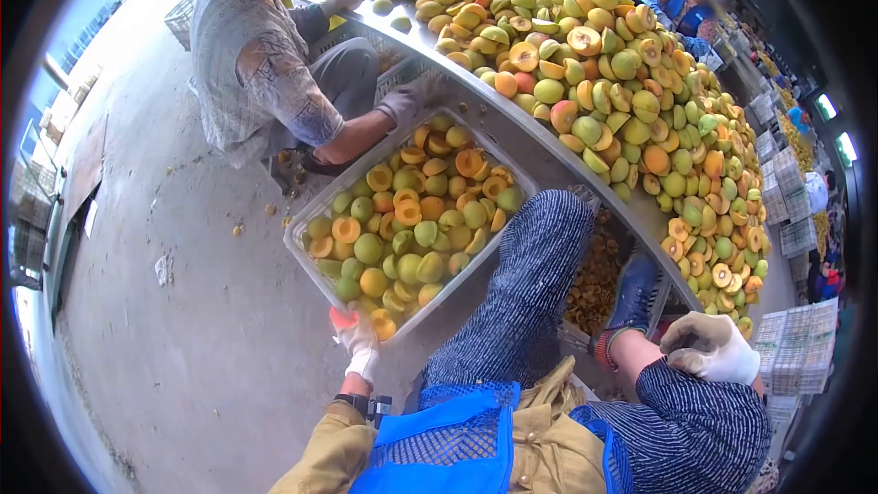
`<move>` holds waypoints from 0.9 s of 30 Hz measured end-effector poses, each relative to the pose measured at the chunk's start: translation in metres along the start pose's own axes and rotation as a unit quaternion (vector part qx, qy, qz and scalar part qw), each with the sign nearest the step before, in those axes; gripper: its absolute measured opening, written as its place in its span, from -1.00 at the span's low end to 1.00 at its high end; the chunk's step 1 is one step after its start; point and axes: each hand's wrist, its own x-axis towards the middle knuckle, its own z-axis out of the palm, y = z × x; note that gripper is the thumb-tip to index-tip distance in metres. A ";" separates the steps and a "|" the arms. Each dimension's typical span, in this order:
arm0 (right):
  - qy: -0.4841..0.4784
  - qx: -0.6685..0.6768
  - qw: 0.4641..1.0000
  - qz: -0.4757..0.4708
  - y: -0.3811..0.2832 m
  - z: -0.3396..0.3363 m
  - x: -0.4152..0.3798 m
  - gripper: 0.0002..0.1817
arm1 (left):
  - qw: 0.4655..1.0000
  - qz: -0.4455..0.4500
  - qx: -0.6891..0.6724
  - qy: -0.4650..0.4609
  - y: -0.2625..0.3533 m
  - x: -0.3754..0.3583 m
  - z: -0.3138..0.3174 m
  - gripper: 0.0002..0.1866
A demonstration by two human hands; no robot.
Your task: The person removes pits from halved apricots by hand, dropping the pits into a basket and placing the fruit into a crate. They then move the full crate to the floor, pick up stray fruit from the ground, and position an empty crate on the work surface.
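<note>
My left hand (359,346), in a white glove, is closed at the near corner of a plastic crate (297,242). An orange-red apricot half (344,318) shows at its fingertips. Whole and halved apricots (402,220) in green, yellow and orange fill the crate. My right hand (718,348), also gloved, is held over my bent knee with its fingers curled toward the thumb; whatever lies inside them is hidden. Beside it, a large heap of apricots (640,101), many cut in half, covers the metal-edged table (549,142).
A person (274,64) in a pale hat crouches at the crate's far side, one gloved hand (412,99) by its rim. Under the table a container holds brown pits (594,279). Stacked crates (796,343) stand at right, with another person (686,5) behind the heap.
</note>
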 end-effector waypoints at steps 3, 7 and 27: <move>-0.033 -0.053 0.996 -0.061 -0.025 0.002 0.030 -0.71 | 0.999 -0.012 -0.049 -0.014 -0.003 0.004 0.002 -0.53; -0.057 -0.051 0.996 -0.052 -0.040 0.001 0.070 -0.73 | 0.997 -0.023 -0.071 -0.019 -0.004 0.004 0.003 -0.53; -0.076 0.038 0.996 0.004 0.003 -0.063 0.227 -0.75 | 0.996 -0.036 0.072 0.028 -0.003 0.000 0.007 -0.53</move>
